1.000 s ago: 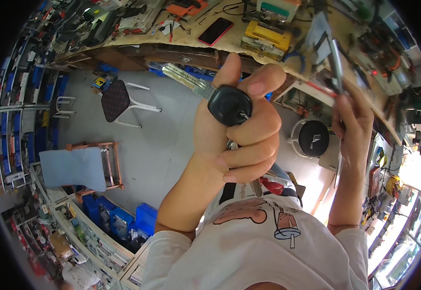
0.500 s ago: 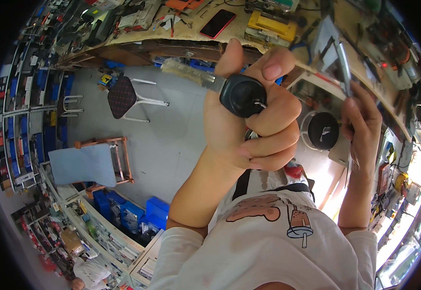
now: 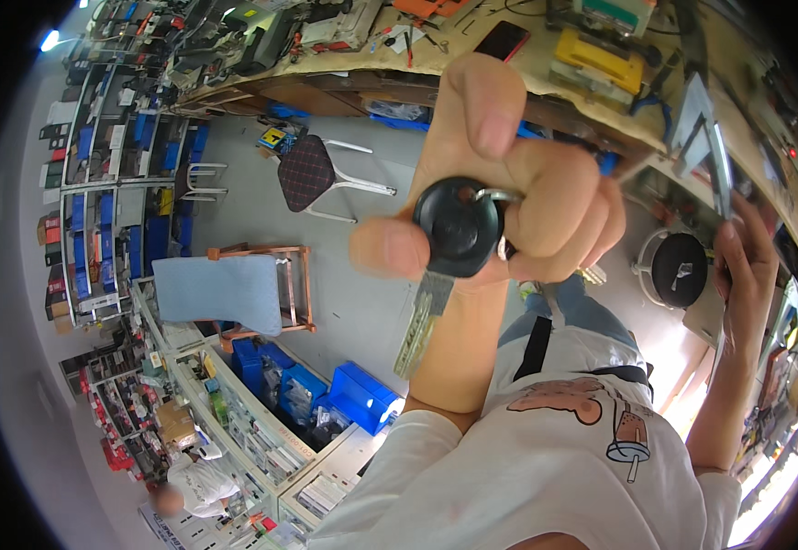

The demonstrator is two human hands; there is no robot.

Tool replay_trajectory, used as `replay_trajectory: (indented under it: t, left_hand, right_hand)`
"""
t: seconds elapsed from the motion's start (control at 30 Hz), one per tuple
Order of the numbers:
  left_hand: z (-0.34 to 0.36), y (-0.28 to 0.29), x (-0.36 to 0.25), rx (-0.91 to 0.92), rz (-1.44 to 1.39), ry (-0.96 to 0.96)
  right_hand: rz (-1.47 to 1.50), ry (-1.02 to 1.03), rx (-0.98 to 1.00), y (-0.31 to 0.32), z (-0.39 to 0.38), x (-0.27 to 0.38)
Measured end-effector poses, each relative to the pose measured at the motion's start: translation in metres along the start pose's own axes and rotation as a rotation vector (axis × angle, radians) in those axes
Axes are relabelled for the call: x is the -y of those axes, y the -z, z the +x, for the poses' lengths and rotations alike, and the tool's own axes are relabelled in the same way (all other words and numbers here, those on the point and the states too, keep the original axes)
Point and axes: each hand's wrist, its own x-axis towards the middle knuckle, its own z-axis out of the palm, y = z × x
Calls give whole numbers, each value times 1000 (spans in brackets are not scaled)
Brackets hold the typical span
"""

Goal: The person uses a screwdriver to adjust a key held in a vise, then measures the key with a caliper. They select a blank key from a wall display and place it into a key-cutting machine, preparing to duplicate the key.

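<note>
In the middle of the view my left hand (image 3: 550, 197) grips a car key with a round black head (image 3: 454, 234) and a metal ring; its long silver blade (image 3: 417, 335) points down toward the lower left. More metal, perhaps other keys, shows behind the fingers, partly hidden. At the right, beside the bench edge, my right hand (image 3: 746, 252) has its fingers closed on the lower end of a long, thin, shiny metal object (image 3: 718, 160), next to a pale flat piece; exactly what this is I cannot make out.
A cluttered workbench (image 3: 326, 73) spans the top, holding a red phone (image 3: 503, 39) and a yellow case (image 3: 596, 64). Around the floor stand chairs (image 3: 307, 174), a padded wooden chair (image 3: 216, 293) and a stool (image 3: 679, 270). Blue bins (image 3: 358, 396), shelving (image 3: 87, 247) and another person (image 3: 202, 486) are left.
My left hand has turned over, swinging the key blade from pointing upper left to pointing downward. Both hands sit further right in view, and the surroundings have shifted right as the view turned.
</note>
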Motion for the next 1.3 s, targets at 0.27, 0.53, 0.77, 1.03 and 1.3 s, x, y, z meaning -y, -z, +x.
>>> replay_trajectory:
  t: [0.27, 0.53, 0.77, 1.03, 1.3]
  left_hand:
    - [4, -6, -10, -113, 82, -12]
    - [28, -43, -34, -770, 1244, 692]
    - [48, -41, -85, -430, 1626, 740]
    - [62, -71, -108, -320, 1913, 634]
    - [66, -84, -116, -307, 2010, 654]
  right_hand:
    - [67, 42, 42, -3, 6, 6]
    - [186, 30, 109, -10, 9, 13]
    - [200, 5, 111, -8, 9, 6]
    - [211, 6, 135, -7, 11, 5]
    - [244, 25, 177, -7, 11, 12]
